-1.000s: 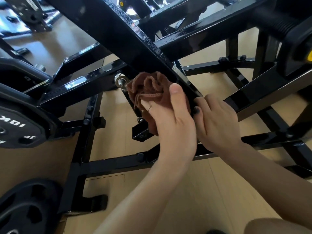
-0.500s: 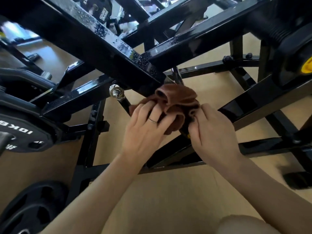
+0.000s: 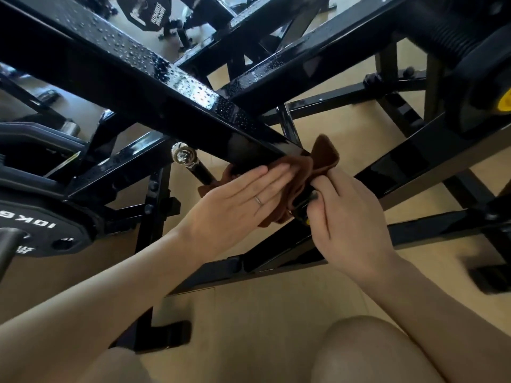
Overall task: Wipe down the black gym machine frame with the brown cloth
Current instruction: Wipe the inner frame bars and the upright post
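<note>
Head view — soft brown cloth [image 3: 322, 156] wraps glossy, droplet-beaded frame [image 3: 154, 78]

Black frame [image 3: 154, 87] on wooden floor [image 3: 249, 313]

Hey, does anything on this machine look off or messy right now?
Only the water droplets beading on the black frame's diagonal beam, uphill of the brown cloth; that stretch is still wet. No visible damage.

frame [image 3: 177, 106]: glossy black painted metal, beaded with droplets
cloth [image 3: 325, 156]: soft matt brown fabric
bolt [image 3: 182, 156]: shiny bare metal
floor [image 3: 249, 305]: smooth pale wood
</note>
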Motion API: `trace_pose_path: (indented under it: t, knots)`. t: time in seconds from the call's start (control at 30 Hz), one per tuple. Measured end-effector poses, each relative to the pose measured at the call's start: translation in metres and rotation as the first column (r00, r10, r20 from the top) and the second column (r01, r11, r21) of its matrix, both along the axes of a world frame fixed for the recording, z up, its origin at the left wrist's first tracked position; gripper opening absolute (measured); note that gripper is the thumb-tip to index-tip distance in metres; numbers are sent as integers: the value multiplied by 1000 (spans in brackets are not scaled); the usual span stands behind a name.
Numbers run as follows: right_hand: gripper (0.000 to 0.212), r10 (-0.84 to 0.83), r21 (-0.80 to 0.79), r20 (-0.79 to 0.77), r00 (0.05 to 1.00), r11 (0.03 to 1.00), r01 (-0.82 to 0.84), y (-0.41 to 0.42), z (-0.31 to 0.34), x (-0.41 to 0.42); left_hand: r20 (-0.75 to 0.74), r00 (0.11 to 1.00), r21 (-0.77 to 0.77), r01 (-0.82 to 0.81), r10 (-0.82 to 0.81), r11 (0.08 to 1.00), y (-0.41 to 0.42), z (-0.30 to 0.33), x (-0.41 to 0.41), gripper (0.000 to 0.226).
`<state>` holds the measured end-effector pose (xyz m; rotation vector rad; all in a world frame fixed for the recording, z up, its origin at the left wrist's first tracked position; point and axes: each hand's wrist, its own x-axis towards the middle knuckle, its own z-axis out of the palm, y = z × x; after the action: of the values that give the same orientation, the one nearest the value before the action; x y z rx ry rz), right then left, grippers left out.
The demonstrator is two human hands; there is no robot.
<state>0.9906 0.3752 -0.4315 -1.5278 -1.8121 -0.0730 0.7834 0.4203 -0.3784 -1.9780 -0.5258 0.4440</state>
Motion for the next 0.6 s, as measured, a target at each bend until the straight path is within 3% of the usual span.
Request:
trace_pose_path:
  t: [0.1, 0.2, 0.27, 0.33, 0.43, 0.6]
  knots:
    - [38, 1, 30, -57, 998, 1000, 0, 1, 1, -2, -26, 999, 70, 34, -33, 997, 5, 17, -3, 72]
    - [41, -4, 7, -85, 996, 1000, 4, 1, 1, -1, 98, 995, 131, 8, -21, 991, 8, 28, -18, 72]
    - [46, -6, -9, -94, 996, 1000, 5, 2, 3, -1, 197, 976, 13, -95, 91, 995, 1, 29, -21, 60]
    - [52, 4, 6, -110, 994, 1000, -3, 3, 4, -2, 71, 974, -148, -202, 214, 968, -8, 15, -17, 55]
    - [56, -4, 17, -128, 992, 1000, 7, 2, 3, -3, -194, 968, -279, -207, 156, 937, -14, -17, -5, 63]
    - [58, -29, -5, -177, 984, 1000, 29, 2, 5, -4, -321, 943, -258, -174, 86, 950, -16, 3, 1, 70]
